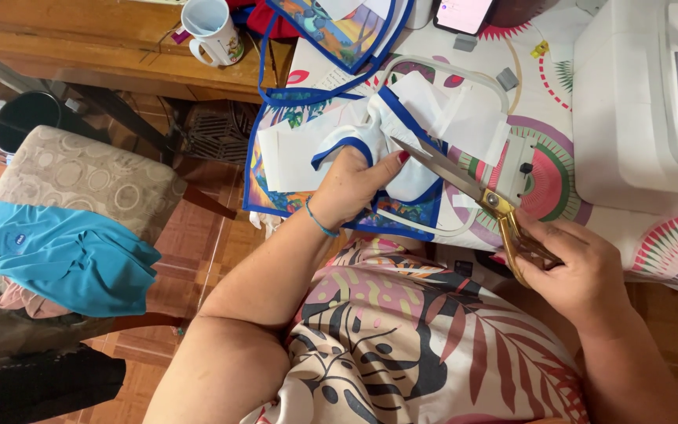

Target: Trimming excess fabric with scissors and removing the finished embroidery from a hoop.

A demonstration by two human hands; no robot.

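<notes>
mug (212, 31) behind chair (80, 180); sewing machine (645, 102) right of fabric (370, 141)

The bench (547, 86) wears a cloth with bright round fan shapes in pink, green and yellow. A big white sewing machine (641, 102) sits on its right side. A white plastic hoop (496, 82) lies on the cloth, and white fabric with blue edging (308, 149) is spread there too, hanging over the near edge. A phone (463, 13) rests at the far side.
</notes>
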